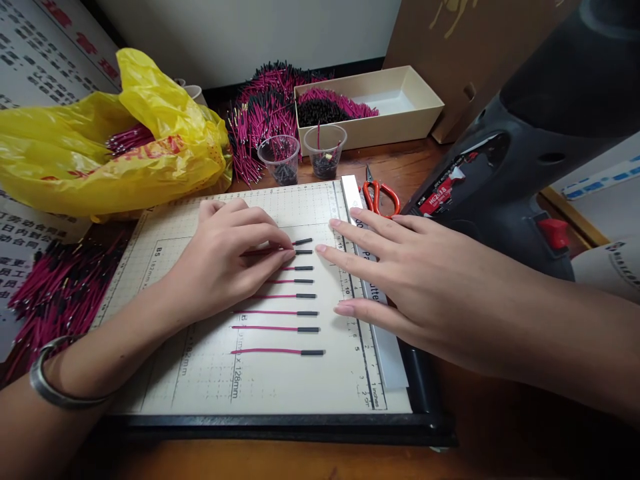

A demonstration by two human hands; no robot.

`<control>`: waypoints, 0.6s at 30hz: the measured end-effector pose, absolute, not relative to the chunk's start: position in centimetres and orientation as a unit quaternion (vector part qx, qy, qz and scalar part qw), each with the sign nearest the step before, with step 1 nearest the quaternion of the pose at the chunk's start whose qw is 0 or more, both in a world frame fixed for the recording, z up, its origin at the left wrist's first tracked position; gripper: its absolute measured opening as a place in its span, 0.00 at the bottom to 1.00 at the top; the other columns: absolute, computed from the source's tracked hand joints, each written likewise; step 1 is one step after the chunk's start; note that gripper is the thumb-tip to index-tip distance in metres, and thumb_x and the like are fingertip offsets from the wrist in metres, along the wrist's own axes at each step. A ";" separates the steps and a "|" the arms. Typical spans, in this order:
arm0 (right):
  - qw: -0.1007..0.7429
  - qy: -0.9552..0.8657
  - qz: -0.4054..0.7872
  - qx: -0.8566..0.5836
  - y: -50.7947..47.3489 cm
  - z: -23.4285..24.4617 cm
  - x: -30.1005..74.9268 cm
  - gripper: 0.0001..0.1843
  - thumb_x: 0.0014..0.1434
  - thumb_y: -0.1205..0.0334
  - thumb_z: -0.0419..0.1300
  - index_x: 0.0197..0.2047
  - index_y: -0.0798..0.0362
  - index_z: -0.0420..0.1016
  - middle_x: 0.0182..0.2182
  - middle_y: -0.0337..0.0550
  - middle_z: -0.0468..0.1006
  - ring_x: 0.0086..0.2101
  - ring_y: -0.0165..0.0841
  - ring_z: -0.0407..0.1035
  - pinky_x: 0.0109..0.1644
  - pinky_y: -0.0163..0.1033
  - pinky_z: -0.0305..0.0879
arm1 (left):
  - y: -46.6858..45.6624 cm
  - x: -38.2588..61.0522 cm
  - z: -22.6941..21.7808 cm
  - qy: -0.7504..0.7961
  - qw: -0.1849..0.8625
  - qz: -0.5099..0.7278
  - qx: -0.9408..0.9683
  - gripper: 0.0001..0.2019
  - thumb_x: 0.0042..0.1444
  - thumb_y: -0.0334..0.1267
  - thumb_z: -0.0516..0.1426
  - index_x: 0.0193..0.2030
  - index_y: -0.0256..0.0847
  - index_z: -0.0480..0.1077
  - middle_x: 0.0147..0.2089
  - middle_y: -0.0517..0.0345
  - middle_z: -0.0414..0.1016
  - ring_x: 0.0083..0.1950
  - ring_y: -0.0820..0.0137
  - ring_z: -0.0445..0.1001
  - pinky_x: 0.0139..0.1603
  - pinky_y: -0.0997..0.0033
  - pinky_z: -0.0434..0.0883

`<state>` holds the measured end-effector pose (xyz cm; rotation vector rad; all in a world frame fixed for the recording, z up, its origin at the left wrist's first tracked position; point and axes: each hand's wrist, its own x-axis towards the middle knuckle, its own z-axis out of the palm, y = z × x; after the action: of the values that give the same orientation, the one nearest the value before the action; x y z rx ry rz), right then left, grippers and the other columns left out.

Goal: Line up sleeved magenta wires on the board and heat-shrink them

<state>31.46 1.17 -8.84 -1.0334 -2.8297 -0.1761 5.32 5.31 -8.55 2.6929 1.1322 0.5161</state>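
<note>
On a cream paper cutter board (200, 387) several magenta wires (273, 350) with black sleeves at their right ends lie in a spaced column. My left hand (235, 247) rests over the upper part of the column. Its thumb and forefinger pinch a magenta wire (303, 252), whose black end sticks out to the right of the fingertips; one more black end shows just above it. My right hand (400, 267) is spread flat, fingers apart and holding nothing, across the ruler strip (393, 363) at the board's right side. Its fingertips are just right of the black ends.
Behind the board stand two clear cups (280, 160), a cardboard tray (370, 133) of wires and a loose wire pile (265, 107). A yellow bag (165, 167) sits at left above another wire heap (55, 293). Red-handled cutters (383, 199) and a dark heat gun (520, 153) are at right.
</note>
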 end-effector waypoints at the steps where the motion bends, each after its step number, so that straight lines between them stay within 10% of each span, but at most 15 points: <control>1: 0.060 -0.937 -0.056 -0.340 1.2 -8.8 31.5 0.32 0.76 0.49 0.39 0.70 0.56 0.70 0.67 0.64 0.68 0.66 0.61 0.64 0.58 0.65 0.73 | 5.3 5.3 -8.5 0.380 0.086 0.173 0.904 0.09 0.67 0.41 0.58 0.38 0.45 0.79 0.38 0.60 0.82 0.39 0.66 0.72 0.44 0.61 0.55; 18: 0.076 -0.937 -0.045 -0.338 1.0 -8.9 31.4 0.30 0.75 0.48 0.43 0.68 0.53 0.71 0.67 0.63 0.69 0.66 0.61 0.64 0.59 0.63 0.73 | 5.3 5.5 -8.5 0.380 0.075 0.164 0.907 0.11 0.68 0.43 0.57 0.37 0.46 0.78 0.38 0.61 0.83 0.38 0.66 0.73 0.42 0.59 0.54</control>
<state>31.38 0.97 -8.91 -1.0142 -2.8087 -0.1345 5.46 5.27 -8.51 2.7217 1.1405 0.4914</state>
